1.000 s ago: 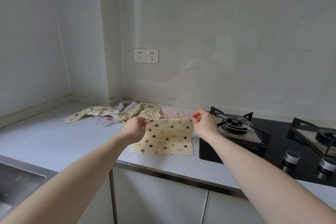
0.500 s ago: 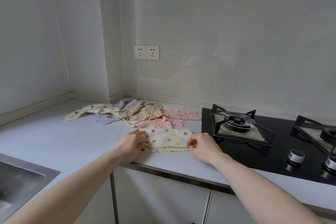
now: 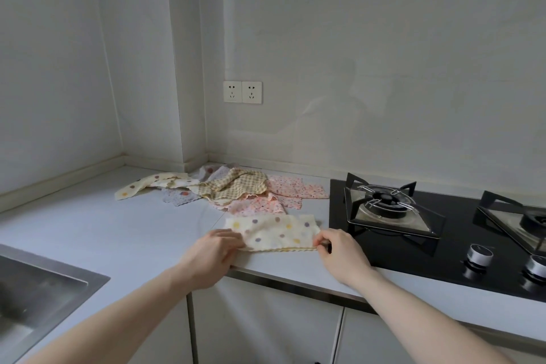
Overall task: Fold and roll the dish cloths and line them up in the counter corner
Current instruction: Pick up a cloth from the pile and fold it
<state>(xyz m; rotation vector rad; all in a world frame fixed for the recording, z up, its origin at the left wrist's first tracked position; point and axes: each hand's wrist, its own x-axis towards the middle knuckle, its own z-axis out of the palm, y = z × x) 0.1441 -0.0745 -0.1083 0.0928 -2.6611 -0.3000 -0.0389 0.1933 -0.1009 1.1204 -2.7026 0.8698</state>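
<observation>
Since a second ago the spotted cloth point(image 3: 277, 233) has come down from hanging between two raised hands to lying doubled on the surface point(image 3: 88, 227), its far half brought over toward the near edge; half a second ago the fold was already down, and the hands have only settled at its ends.

It now lies as a flat band near the front lip of the surface, just left of the black hob point(image 3: 443, 269), with the loose heap of other cloths point(image 3: 233, 190) behind it toward the wall corner. Its long axis runs left to right, across the person's reach.

At the band's left end the left hand point(image 3: 214, 251) rests with its fingers point(image 3: 233, 241) laid over the corner, fairly flat, pressing rather than gripping as far as I can judge. At the right end the right hand point(image 3: 339, 251) has its fingers point(image 3: 320, 241) curled in on the near corner, apparently pinching the scalloped edge.

Each hand owns one end, so a roll would most likely start from a short end and travel along the band toward the other hand. The right hand, already holding its corner, looks better placed to begin.
</observation>
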